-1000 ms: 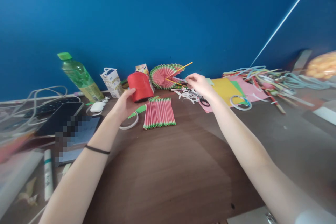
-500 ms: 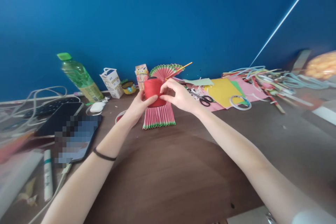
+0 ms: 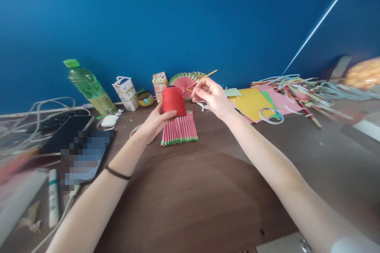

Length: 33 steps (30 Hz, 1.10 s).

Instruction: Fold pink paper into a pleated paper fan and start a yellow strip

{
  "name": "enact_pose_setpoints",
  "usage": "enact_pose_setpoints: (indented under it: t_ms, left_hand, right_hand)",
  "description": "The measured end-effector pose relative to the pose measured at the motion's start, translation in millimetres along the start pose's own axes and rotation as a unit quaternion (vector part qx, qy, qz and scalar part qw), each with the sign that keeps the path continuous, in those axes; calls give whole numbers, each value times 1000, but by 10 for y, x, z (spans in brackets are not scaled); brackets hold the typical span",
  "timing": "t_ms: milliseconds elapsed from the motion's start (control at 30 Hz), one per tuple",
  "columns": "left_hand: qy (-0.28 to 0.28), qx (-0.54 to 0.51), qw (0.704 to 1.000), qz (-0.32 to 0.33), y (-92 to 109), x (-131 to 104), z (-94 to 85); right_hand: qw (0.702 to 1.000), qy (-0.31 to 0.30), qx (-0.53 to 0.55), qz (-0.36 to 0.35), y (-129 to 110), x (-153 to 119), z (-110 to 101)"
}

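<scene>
My left hand (image 3: 158, 120) is wrapped round a spool of red thread (image 3: 173, 102), held up above the desk with the thumb across its front. To the right of the spool, my right hand (image 3: 210, 97) is closed in a pinch. Whatever lies between its fingertips is too fine to make out. Behind the spool, a round pleated paper fan (image 3: 185, 81) in pink and green stands against the wall, with a thin yellow stick (image 3: 210, 74) slanting up from it. A second pleated pink paper (image 3: 179, 132) with a green edge lies below the spool, partly covered by it.
At the left are a green bottle (image 3: 90, 91), a white carton (image 3: 126, 94), a phone (image 3: 89, 158), a marker (image 3: 54, 197) and loose cables. At the right are yellow paper (image 3: 251, 104), a tape ring (image 3: 271, 116) and a pile of strips (image 3: 303, 93). A blue wall (image 3: 190, 19) stands behind.
My right hand has moved off the spool, to the right and slightly up. The left hand still holds the spool in nearly the same place.
</scene>
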State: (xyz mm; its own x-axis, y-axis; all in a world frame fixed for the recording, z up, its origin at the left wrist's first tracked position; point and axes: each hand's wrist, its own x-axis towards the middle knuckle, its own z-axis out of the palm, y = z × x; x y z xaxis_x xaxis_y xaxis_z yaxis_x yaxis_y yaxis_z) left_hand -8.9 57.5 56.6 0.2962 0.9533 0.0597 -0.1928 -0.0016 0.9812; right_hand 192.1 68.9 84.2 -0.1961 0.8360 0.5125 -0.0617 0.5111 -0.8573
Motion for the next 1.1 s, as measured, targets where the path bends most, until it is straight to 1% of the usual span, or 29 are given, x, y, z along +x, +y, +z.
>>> enact_pose_setpoints:
  t_ms: [100, 200, 367, 433, 533, 633, 700, 767, 867, 967, 1033, 1100]
  left_hand:
    - [-17, -57, 998, -4, 1, 35, -92]
    - [-11, -87, 996, -8, -10, 75, -181]
    - [62, -81, 995, 13, -9, 113, -258]
    - [78, -75, 994, 16, 0, 118, -270]
    - [97, -57, 994, 15, 7, 123, -267]
    - [130, -37, 991, 18, -4, 166, -250]
    - [141, -25, 989, 28, -7, 243, -250]
    - [137, 4, 989, 45, 12, 368, -263]
    - [164, 55, 979, 107, 99, 611, -272]
    - [207, 82, 963, 152, 196, 835, -206]
    - [210, 89, 961, 159, 200, 929, -118]
    - [191, 95, 966, 142, 125, 971, -25]
  right_hand:
    - [999, 27, 22, -8, 2, 26, -60]
    - [999, 52, 13, -9, -28, 43, -118]
    - [993, 114, -30, -12, -112, 82, -251]
    - [989, 142, -41, -21, -142, 105, -333]
    - [981, 184, -41, -37, -164, 145, -489]
    - [971, 228, -52, -44, -159, 185, -678]
    - [966, 249, -58, -49, -153, 205, -805]
    - [961, 264, -61, -57, -148, 217, -916]
    - [956, 279, -58, -72, -145, 221, -1020]
    - [953, 290, -45, -79, -147, 219, -1044]
    - [953, 290, -46, -75, -153, 217, -1034]
    - [954, 286, -49, -71, -162, 216, -1021]
